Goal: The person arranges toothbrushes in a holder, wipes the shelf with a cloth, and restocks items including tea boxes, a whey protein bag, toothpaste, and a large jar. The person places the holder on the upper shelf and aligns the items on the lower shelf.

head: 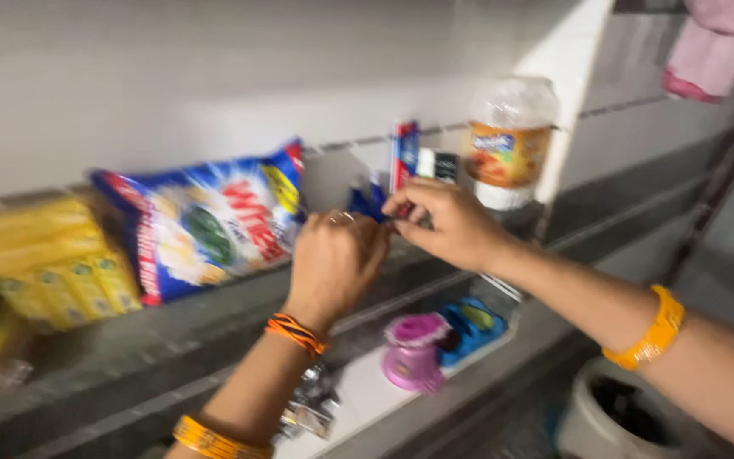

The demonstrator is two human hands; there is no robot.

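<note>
1. Fingers [401,206] of the right hand [448,223] are pressed together, pinching a small object at the shelf [214,310]; motion blur hides what it is.
2. Curled into a loose fist, the left hand [335,259] touches the right hand's fingertips; whether it grips anything cannot be told.
3. Just behind the fingers stands an upright red and blue tube [403,155], with a blue wrapper [367,202] beside it.
4. Right of the tube stands a clear plastic jar [510,140] with an orange label and a white base; its contents are too blurred to tell.
5. Left of the hands, a blue and white detergent bag [206,223] leans against the wall, and a stack of yellow bars [57,259] lies further left.
6. On the lower ledge sit a pink round container [414,353] and a blue one [473,327] touching it.
7. At lower right, a white bucket [605,421] shows a dark inside.
</note>
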